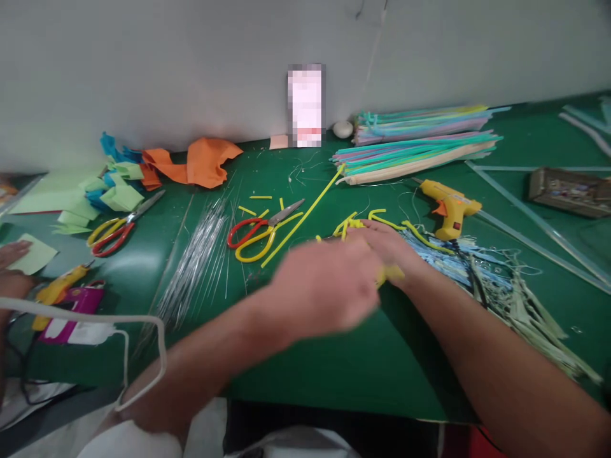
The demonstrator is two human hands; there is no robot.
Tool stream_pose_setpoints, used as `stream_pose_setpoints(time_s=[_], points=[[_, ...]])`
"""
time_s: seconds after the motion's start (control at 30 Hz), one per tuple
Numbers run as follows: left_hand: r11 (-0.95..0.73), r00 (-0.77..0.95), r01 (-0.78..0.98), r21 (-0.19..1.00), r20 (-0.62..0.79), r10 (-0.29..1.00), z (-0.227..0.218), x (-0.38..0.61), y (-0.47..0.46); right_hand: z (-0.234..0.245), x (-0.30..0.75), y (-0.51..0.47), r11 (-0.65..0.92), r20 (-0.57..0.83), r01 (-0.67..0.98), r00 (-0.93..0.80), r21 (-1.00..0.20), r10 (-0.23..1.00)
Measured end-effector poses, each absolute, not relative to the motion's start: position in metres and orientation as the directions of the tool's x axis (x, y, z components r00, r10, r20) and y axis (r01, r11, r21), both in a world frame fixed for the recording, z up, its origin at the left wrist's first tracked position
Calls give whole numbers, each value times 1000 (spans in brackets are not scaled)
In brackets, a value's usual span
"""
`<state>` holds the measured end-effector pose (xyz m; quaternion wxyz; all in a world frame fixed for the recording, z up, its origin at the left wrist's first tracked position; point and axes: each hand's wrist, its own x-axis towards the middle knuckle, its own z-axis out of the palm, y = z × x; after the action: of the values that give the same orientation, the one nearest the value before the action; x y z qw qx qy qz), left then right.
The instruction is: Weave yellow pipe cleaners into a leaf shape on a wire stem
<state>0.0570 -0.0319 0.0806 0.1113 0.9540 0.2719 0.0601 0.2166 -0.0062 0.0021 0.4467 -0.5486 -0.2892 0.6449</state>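
My two hands meet over the green table [334, 369] at the middle. My left hand [324, 286] is smeared by motion, so its fingers cannot be read. It lies just in front of my right hand [391, 248]. My right hand is closed around a small bundle of yellow strips [390, 275], and more curled yellow strips [382, 219] lie at its fingertips. One long yellow strip [305, 216] runs diagonally away from the hands. Red-and-yellow scissors [260, 232] lie just left of the hands.
A yellow glue gun [451, 207] lies right of the hands, beside pale blue and green shredded strips [501, 280]. Bundled coloured straws [420, 146] lie at the back, thin wires [195, 261] and second scissors [119, 229] at left. Another person's hand [12, 254] rests far left.
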Motion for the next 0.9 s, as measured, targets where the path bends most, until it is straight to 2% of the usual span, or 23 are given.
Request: stream_pose_setpoints(time_s=[0.03,0.07,0.1,0.17,0.33,0.43,0.57,0.73,0.9], points=[[-764,768,603,230,91,634,85,47,-12,2,217,-7,-436,-445,-263,-29,-861,895],[-634,618,724,271,153,771,86,38,6,2,217,-7,-443,-446,-266,-53,-856,894],[-528,500,778,340,172,848,84,31,22,2,218,-8,-454,-452,-266,-72,-850,889],[-411,433,789,456,61,899,73,22,43,3,218,-8,-477,-466,-257,-107,-840,878],[-264,473,618,740,-82,878,41,30,49,5,220,-9,-466,-425,-196,-217,-863,879],[-133,537,507,852,-191,822,30,38,44,4,222,-9,-440,-401,-134,-243,-888,883],[-17,546,399,917,-223,807,22,41,45,4,223,-8,-398,-384,-13,-236,-917,893],[62,532,328,943,-239,812,19,40,50,2,221,-8,-323,-338,102,-224,-941,914],[94,520,269,958,-226,824,19,40,52,-5,218,-6,-264,-268,61,-78,-963,960]])
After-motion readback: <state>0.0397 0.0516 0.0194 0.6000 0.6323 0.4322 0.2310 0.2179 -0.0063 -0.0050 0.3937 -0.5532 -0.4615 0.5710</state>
